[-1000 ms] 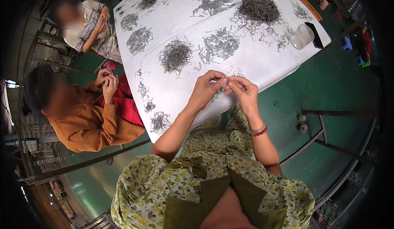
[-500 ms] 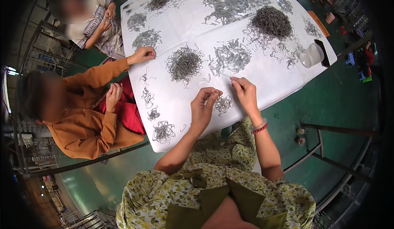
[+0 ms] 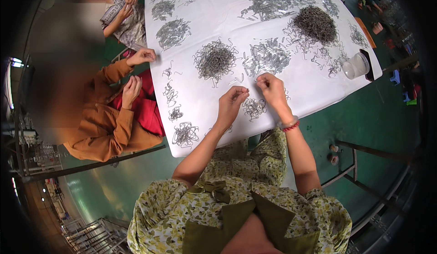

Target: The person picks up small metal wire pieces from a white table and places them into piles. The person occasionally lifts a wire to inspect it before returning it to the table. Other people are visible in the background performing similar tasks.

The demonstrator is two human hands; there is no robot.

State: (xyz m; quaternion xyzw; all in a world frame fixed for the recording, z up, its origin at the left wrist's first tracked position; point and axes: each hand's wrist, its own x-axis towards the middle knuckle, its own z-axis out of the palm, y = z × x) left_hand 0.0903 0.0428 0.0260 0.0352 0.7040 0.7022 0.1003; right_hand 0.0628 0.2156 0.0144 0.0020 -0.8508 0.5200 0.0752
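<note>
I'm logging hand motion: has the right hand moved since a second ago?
Yes. Judged against the pile of straight silvery pieces, the right hand has moved forward, nearer that pile.

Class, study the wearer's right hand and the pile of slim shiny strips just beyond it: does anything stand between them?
Nothing visible does. The right hand's fingertips are at the near edge of the pile of slim shiny strips. The left hand and small heap of bent-wire hooks lie outside that gap.
</note>
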